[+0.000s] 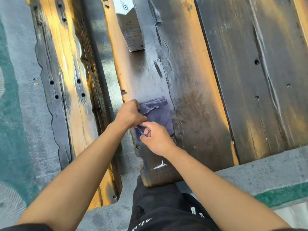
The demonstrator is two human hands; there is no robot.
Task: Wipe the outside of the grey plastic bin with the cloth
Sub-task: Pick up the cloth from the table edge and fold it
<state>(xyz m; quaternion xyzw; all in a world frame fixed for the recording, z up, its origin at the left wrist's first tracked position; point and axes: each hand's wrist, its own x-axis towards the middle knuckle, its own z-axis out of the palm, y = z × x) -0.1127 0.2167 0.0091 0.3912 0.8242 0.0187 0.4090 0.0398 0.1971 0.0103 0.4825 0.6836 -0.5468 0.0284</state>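
Note:
A folded grey-blue cloth (pixel 157 115) lies on a dark wooden table plank (pixel 186 90), near its left edge. My left hand (pixel 129 114) is closed on the cloth's left edge. My right hand (pixel 155 139) pinches the cloth's near hem between thumb and fingers. A grey plastic bin (pixel 130 29) stands farther away on the same plank, at the top of the view, apart from both hands. Its top is cut off by the frame.
A wooden bench plank (pixel 66 77) runs along the left, with a gap down to the concrete floor (pixel 21 64) between bench and table. More table planks (pixel 260 72) lie to the right. My dark trousers (pixel 160 210) show below.

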